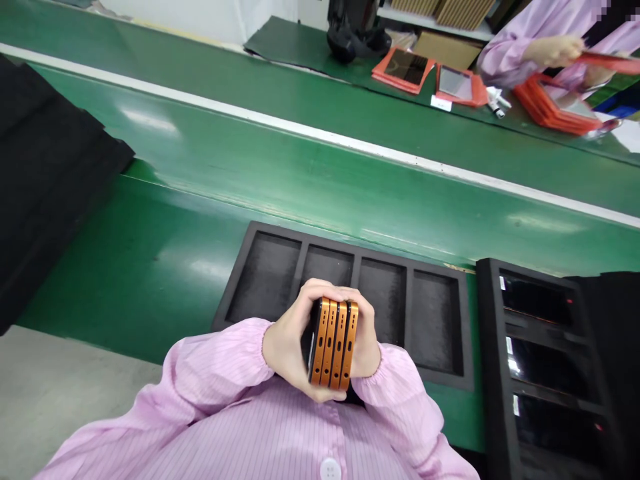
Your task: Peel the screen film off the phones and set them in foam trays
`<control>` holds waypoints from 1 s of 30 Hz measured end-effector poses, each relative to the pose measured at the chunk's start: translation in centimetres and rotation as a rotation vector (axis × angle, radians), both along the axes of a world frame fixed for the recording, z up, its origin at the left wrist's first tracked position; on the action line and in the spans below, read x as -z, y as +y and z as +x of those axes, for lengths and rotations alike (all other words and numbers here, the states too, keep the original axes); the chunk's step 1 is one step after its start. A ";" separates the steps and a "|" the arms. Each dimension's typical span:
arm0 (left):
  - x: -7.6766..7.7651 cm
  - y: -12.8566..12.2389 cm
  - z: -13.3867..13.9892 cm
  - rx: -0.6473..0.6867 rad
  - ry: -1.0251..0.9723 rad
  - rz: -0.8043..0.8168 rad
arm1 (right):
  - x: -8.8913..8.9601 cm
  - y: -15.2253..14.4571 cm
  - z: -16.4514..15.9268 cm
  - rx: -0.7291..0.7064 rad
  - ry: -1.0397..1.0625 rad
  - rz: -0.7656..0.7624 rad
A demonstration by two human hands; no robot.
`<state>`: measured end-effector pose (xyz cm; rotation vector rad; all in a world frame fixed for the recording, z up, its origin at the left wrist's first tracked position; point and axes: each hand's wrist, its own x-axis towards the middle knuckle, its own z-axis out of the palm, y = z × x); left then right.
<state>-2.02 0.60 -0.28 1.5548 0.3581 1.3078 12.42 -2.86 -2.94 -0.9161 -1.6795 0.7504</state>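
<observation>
A stack of several orange-edged smartphones (pixel 334 343) is clasped in front of my chest, their ends with ports and speaker slots facing up toward me. My left hand (pixel 289 347) wraps round the stack's left side, its thumb below and its fingers over the far edge. From the other side my right hand (pixel 367 341) closes on the same stack, and the fingertips of both hands meet at the top. Just beyond my hands lies a black foam tray (pixel 468 333), whose visible compartments hold nothing; my hands and sleeves hide part of it.
On the right, another black tray (pixel 493 347) holds dark-screened phones (pixel 540 300). Black sheeting (pixel 45 167) covers the left side. Across the green bench (pixel 175 147), a co-worker's hand (pixel 555 51) holds a red-framed item near red sleeves (pixel 403 69) with devices.
</observation>
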 end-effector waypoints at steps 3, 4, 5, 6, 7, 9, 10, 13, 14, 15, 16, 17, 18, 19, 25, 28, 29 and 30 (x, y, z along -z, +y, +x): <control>-0.9 -0.2 0.4 -0.036 -0.129 0.010 | -2.5 0.6 -0.4 -0.024 0.009 0.151; -1.4 -0.2 0.5 -0.047 -0.166 0.026 | -3.1 0.7 -0.5 -0.025 0.006 0.163; -1.9 -0.2 0.7 -0.053 -0.192 0.042 | -3.6 0.8 -0.5 -0.024 0.007 0.171; -2.4 -0.3 0.7 -0.055 -0.207 0.055 | -4.1 0.9 -0.6 -0.025 0.006 0.181; -2.9 -0.3 0.8 -0.056 -0.219 0.066 | -4.4 0.9 -0.6 -0.025 0.002 0.194; -3.8 -0.5 0.9 -0.048 -0.227 0.069 | -5.1 0.8 -0.5 -0.027 -0.023 0.221; -4.1 -0.6 0.9 -0.049 -0.238 0.067 | -5.5 0.8 -0.5 -0.028 -0.037 0.226; -4.6 -1.0 0.9 -0.041 -0.307 0.073 | -6.9 0.3 -0.5 -0.053 -0.052 0.202; -4.6 -1.1 1.0 -0.029 -0.326 0.069 | -7.4 0.1 -0.6 -0.060 -0.054 0.177; -4.7 -1.3 1.0 -0.014 -0.340 0.055 | -7.9 -0.2 -0.7 -0.064 -0.057 0.146; -4.7 -1.5 1.0 0.005 -0.349 0.030 | -8.3 -0.4 -0.8 -0.067 -0.061 0.115; -4.7 -1.7 1.1 0.027 -0.358 0.001 | -8.8 -0.7 -0.9 -0.066 -0.065 0.087; -4.7 -2.0 1.2 0.049 -0.369 -0.030 | -9.1 -1.0 -1.0 -0.061 -0.072 0.066; -4.8 -2.2 1.2 0.066 -0.385 -0.062 | -9.4 -1.3 -1.0 -0.057 -0.084 0.053; -4.7 -3.0 1.4 0.094 -0.389 -0.135 | -9.7 -2.4 0.0 -0.021 -0.182 -0.014; -4.8 -3.0 1.5 0.083 -0.382 -0.116 | -9.2 -2.5 0.2 -0.024 -0.177 -0.017; -5.0 -2.9 1.6 0.080 -0.391 -0.112 | -8.9 -2.5 0.1 -0.017 -0.175 -0.012; -5.1 -2.9 1.6 0.082 -0.403 -0.106 | -8.6 -2.5 -0.1 -0.005 -0.176 -0.007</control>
